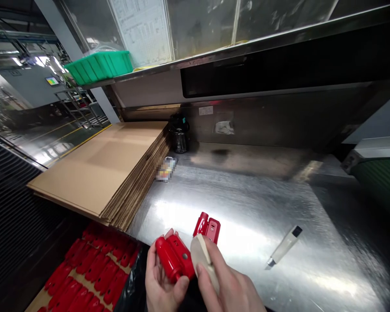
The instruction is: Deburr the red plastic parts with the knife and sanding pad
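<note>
A glossy red part (170, 260) with a rounded barrel and a flat side holding a round hole lies in my left hand (162, 288), the fingers wrapped round it from below and the thumb at its lower end. My right hand (229, 281) grips a pale beige, rounded pad (201, 260), close against the right edge of the red part. Just behind the pad, a second red part (203, 224) rests on the metal table (247, 195), its near end covered by the pad and my right hand.
A pale-handled knife (284, 247) lies on the table at the right. Stacked cardboard sheets (107, 164) stand at the left, beside a black jug (179, 134). Below them, a box holds rows of red parts (97, 264). A green bin (100, 67) sits on the shelf.
</note>
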### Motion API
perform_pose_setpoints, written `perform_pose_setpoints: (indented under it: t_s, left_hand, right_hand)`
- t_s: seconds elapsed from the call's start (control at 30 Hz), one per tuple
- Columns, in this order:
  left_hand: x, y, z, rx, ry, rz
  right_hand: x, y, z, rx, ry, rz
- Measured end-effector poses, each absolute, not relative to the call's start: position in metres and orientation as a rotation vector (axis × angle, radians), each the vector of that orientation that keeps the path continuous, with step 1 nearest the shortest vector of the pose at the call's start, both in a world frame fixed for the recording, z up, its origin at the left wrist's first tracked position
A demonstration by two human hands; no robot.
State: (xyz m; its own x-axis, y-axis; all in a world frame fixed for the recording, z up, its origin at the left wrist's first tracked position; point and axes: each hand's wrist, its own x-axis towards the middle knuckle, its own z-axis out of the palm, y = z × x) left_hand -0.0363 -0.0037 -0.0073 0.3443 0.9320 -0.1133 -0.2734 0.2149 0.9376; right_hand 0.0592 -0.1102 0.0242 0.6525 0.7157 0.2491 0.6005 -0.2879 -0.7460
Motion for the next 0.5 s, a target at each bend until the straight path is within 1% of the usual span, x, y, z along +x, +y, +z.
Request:
perform_pose_setpoints:
  t_s: [0.13,0.5]
  left_hand:
    - [-0.0374,-0.0041,-0.0048,1.024,0.859,1.009]
    - [-0.0372,-0.0062,-0.0057,0.965,0.897,0.994]
  right_hand:
    - [0.0563,-0.1052,0.0191,-1.939,-1.058,0.101]
    - [0.0581,-0.1102,0.0220,-1.877,-1.083,0.191]
